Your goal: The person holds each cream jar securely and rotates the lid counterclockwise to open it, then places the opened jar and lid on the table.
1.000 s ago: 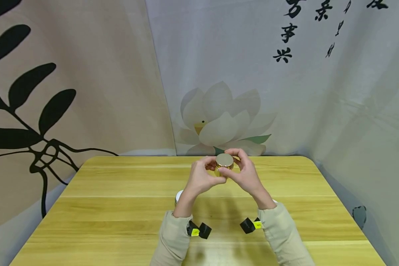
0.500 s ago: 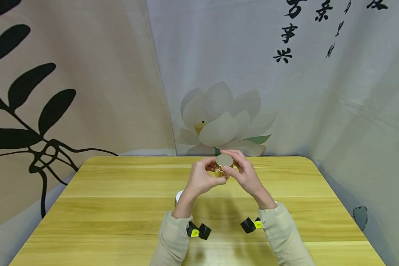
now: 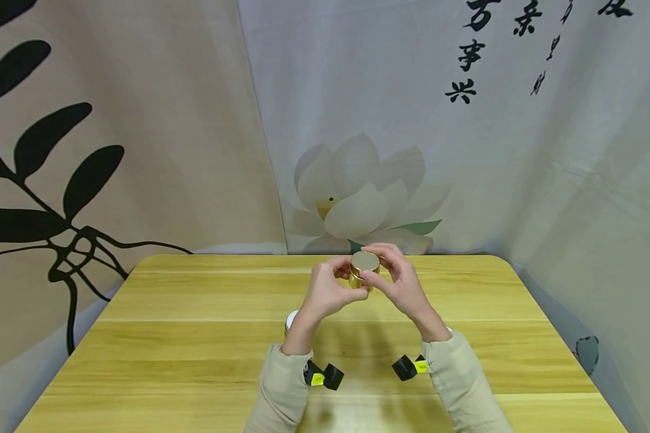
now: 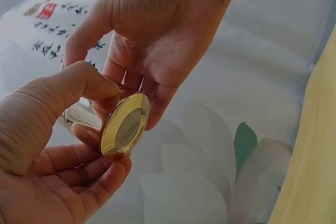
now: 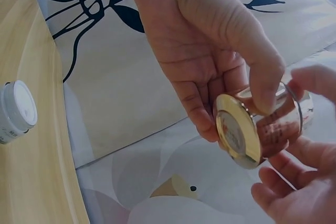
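A shiny gold cosmetic jar (image 3: 365,262) is held up over the far part of the table, its flat round lid facing up in the head view. My left hand (image 3: 327,290) grips its lower body between thumb and fingers. From the other side, my right hand (image 3: 402,284) pinches the rim of the lid with thumb and fingers. Small print shows on the underside of the gold jar (image 4: 125,129) in the left wrist view. In the right wrist view the jar (image 5: 239,132) lies tilted between both hands, its upper part partly covered by fingers.
A white-lidded jar (image 5: 20,109) stands on the wooden table (image 3: 195,337), mostly hidden behind my left forearm in the head view. A printed cloth backdrop (image 3: 368,108) hangs along the table's far edge. Black wrist cameras (image 3: 333,376) sit at both sleeves.
My right fingers have shifted round the lid: the fingertips at the far side moved left, the thumb moved slightly right. The left hand and the jar stay nearly in place.
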A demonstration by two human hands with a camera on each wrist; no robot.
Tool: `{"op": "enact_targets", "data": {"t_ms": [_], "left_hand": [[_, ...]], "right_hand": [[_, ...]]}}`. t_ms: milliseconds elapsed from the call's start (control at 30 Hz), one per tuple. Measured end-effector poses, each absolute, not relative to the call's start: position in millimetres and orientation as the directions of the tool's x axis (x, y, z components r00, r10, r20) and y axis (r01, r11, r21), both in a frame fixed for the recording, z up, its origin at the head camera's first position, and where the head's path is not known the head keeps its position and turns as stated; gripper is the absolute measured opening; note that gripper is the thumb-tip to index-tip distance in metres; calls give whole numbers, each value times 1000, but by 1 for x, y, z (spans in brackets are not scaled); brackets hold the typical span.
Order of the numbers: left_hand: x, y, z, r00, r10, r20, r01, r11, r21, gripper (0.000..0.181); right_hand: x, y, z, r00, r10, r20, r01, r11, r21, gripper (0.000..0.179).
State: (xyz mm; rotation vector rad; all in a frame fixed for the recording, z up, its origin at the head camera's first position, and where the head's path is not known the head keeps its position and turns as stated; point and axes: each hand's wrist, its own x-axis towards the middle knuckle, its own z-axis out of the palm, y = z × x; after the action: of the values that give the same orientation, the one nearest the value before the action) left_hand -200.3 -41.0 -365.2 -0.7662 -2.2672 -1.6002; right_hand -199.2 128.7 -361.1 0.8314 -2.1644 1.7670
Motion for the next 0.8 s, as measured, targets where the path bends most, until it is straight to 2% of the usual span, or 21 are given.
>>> {"op": "enact_targets", "data": {"t_ms": [167, 333, 533, 800], "left_hand": [[-199, -42, -365, -822, 273, 499, 563, 260, 785, 31], [-200, -42, -366, -833, 269, 483, 546, 256, 798, 33], [-200, -42, -366, -841, 264, 473, 534, 257, 806, 33], [-200, -42, -367, -839, 268, 474, 536, 259, 803, 34]], "right_hand": [[-199, 128, -362, -786, -327, 524, -583, 111, -805, 42], [-198, 127, -363, -806, -293, 514, -562, 108, -820, 47], [-199, 126, -364, -831, -242, 501, -538, 121, -834, 41], [-200, 129, -364, -793, -311, 524, -575, 100, -812, 37]]}}
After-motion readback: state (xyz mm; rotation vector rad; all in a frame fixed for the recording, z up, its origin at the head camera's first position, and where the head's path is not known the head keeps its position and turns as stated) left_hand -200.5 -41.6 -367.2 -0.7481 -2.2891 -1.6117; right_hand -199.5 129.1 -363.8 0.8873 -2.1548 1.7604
